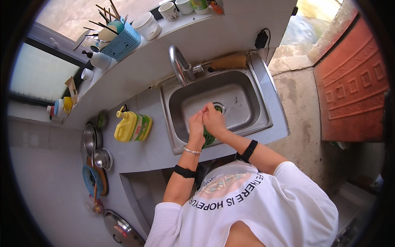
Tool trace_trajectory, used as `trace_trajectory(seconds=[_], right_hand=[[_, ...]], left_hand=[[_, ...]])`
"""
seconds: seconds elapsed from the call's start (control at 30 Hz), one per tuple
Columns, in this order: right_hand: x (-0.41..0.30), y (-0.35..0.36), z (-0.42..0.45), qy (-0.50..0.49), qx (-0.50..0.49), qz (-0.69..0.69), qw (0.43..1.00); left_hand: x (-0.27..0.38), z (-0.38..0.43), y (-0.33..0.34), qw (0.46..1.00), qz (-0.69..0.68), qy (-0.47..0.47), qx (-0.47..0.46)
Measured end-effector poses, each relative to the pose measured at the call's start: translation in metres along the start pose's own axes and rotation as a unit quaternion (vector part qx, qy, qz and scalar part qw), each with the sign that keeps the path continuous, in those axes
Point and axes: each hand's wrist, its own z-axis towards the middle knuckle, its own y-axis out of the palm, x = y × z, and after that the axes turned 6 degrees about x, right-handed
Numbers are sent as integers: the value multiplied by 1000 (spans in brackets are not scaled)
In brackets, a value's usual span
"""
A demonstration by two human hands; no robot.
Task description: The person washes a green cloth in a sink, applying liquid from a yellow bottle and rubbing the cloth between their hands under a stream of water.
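Note:
My left hand point(196, 125) and my right hand point(213, 119) meet over the near part of a stainless steel sink point(182, 106), fingers curled together. A bunch of long green vegetables point(208, 138), perhaps beans, shows between my wrists and reaches towards the sink's near rim; my left hand appears closed around it. Whatever lies between my fingertips is hidden, so I cannot tell what my right hand grips. Just beyond my right hand, green bits point(218, 109) lie in the drain. A dark scrap point(236, 100) rests on the basin floor.
A chrome faucet point(178, 63) arches over the sink's back edge. Left on the counter are a yellow detergent jug point(132, 126), metal bowls point(101, 159) and a blue basket point(91, 179). A blue utensil holder point(123, 41) stands on the sill. At right is a red door point(351, 83).

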Motion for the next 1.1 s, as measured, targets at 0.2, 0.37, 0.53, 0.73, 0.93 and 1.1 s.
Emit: trace_trajectory(seconds=[0.2,0.37,0.53,0.73,0.93,1.1], right_hand=[[61,-14,40,87,-118,277,950],[26,-57,39,142,-354,183,906],[26,-44,23,65,-247,236,937],[-22,-10,4,-62,-56,-58,995],[-26,-1,-19,-127,-7,-32,991],[-21,-3,5,-18,13,-47,999]], left_hand=[[36,-12,-5,997,-80,-1,11],[38,-8,-27,999,-36,36,4],[41,-14,-10,996,-50,57,39],[20,-17,15,995,-36,53,72],[16,3,-4,998,-60,-10,33],[27,-12,12,994,-83,-4,72]])
